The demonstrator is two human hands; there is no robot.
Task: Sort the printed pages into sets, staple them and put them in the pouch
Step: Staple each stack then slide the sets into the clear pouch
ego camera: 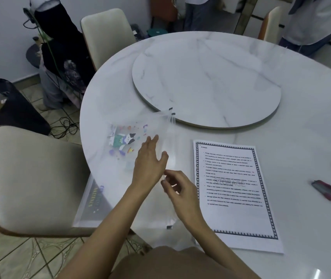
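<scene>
The clear pouch (124,170) lies in the middle of the frame on the near left edge of the marble table (301,137), with its lower left corner hanging out over the seat of a cream chair (33,178). The left hand (150,160) rests flat on top of it, fingers straight and spread, pressing the plastic down. Just below and to the right, the right hand (180,192) has its fingers curled and pinches a small pale bit at the pouch's right edge, so the pouch runs under one hand and ends in the grip of the other.

The pouch carries a cartoon figure in a green top among coloured dots. Its lettering is blurred, and so is the yellow writing on a dark sheet showing through the lower left corner.

Right of the hands lie the printed pages (235,194), with a patterned border and a grey "STORAGE" watermark; the body text is too small to read. A red stapler (324,189) sits at centre right, well apart
</scene>
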